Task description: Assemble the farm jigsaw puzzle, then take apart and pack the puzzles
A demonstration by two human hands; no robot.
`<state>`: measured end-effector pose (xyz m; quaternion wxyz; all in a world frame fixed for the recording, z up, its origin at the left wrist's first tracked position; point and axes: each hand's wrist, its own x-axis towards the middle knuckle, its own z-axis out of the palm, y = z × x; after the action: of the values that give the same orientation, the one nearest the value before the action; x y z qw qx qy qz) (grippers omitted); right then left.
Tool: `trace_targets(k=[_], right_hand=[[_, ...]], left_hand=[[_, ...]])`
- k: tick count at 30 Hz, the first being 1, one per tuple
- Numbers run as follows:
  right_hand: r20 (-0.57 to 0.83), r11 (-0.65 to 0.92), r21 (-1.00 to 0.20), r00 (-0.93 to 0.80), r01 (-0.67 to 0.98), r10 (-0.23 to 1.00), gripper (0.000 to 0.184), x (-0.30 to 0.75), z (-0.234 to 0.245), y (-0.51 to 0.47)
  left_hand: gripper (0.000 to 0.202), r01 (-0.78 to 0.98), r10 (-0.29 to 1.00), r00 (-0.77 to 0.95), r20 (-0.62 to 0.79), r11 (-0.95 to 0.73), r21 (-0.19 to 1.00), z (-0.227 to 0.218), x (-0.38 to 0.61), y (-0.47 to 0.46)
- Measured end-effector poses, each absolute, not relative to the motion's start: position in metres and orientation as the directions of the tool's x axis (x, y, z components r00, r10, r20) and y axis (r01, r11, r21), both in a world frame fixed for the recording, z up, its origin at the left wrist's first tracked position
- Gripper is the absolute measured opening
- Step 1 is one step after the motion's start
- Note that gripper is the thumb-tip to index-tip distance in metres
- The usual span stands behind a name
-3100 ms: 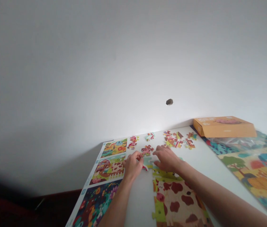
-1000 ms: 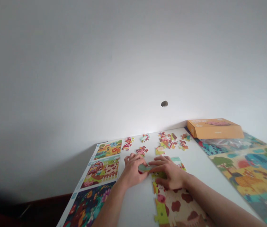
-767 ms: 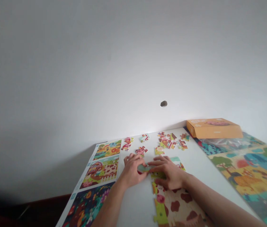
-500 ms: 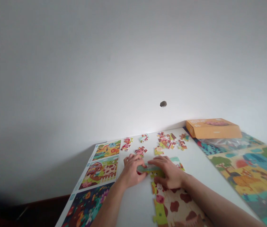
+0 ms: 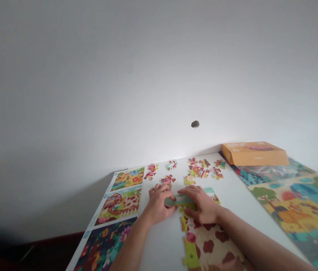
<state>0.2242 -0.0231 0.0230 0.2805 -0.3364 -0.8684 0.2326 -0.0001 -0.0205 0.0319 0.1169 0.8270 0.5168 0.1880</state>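
Nearest, the cow puzzle is lying flat on the white table, with the cow's head facing left and a row of tabs sticking out along its left edge. To its left, the sheet is showing three printed pictures, the near one dark, the middle one showing a barn and a cow. Out to the right, an animal picture is covering that side, an elephant showing in it

At the far edge of the cow puzzle both hands are working close together. The left hand is curling around the left end of a teal piece, its thumb and forefinger standing apart with the piece showing between them; whether they are pressing on it, I cannot tell. The right hand is spreading over the puzzle's far part, thumb and fingers apart, the thumb resting near the cow's head

Beyond the hands, pig pieces and a yellow piece are lying loose. Farther off, barn pieces are lying left and a pile right. Past a clear bag, an orange box is sitting by the wall
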Motion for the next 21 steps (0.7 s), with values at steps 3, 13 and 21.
trace_targets(k=[3,13,21], right_hand=[[0.33,0.666,-0.591,-0.617,0.455,0.714,0.06,0.224,0.0239,-0.0232],[0.334,0.681,-0.576,-0.63,0.452,0.701,0.056,0.2243,0.0226,-0.0224],[0.305,0.676,-0.546,-0.634,0.495,0.711,0.053,0.2231,0.0241,-0.023]], left_hand=[[0.012,0.812,0.9,0.393,0.189,-0.436,0.388,0.0312,-0.0002,-0.0203],[0.01,0.802,0.893,0.401,0.205,-0.451,0.392,0.0308,0.0013,-0.0207],[0.012,0.805,0.901,0.383,0.206,-0.434,0.404,0.0325,0.0005,-0.0202]])
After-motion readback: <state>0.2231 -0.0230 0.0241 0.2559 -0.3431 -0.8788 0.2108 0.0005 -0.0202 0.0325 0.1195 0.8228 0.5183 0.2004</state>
